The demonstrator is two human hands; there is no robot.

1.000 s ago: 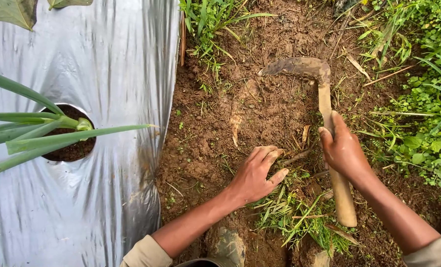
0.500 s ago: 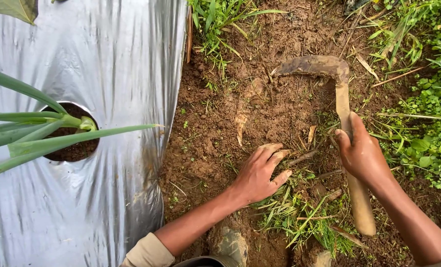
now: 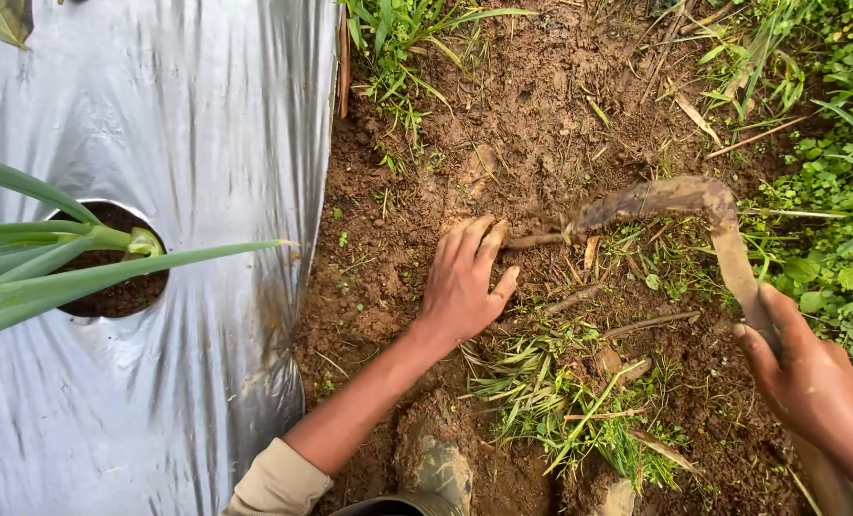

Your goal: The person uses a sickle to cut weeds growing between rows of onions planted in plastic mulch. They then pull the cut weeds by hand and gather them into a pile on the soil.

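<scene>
Gripping the wooden handle of a mud-caked sickle (image 3: 699, 215), the right hand (image 3: 813, 387) sits at about four o'clock in the view, its fingers wrapped tight around the shaft. From that grasp the handle climbs toward eleven o'clock, then the curved blade hooks over toward nine o'clock, its tip resting low on the brown soil (image 3: 531, 124).

The left hand (image 3: 464, 282) lies flat on the ground near the centre, palm down, fingers (image 3: 490, 247) loosely spread and pointing toward one o'clock, closed on nothing. The blade tip sits just beside those fingertips, at their three o'clock side; whether metal and skin touch cannot be told. A thin root or twig (image 3: 533, 241) lies between the fingertips and the blade.

Cut grass (image 3: 560, 397) is heaped at five o'clock from the left hand, between the two forearms. At nine o'clock a sheet of silver plastic mulch (image 3: 197, 134) covers the bed, with a round hole from which a green onion plant (image 3: 82, 263) leans out toward three o'clock. Green weeds (image 3: 832, 191) crowd the edge at two o'clock. A muddy boot (image 3: 436, 468) shows at six o'clock.
</scene>
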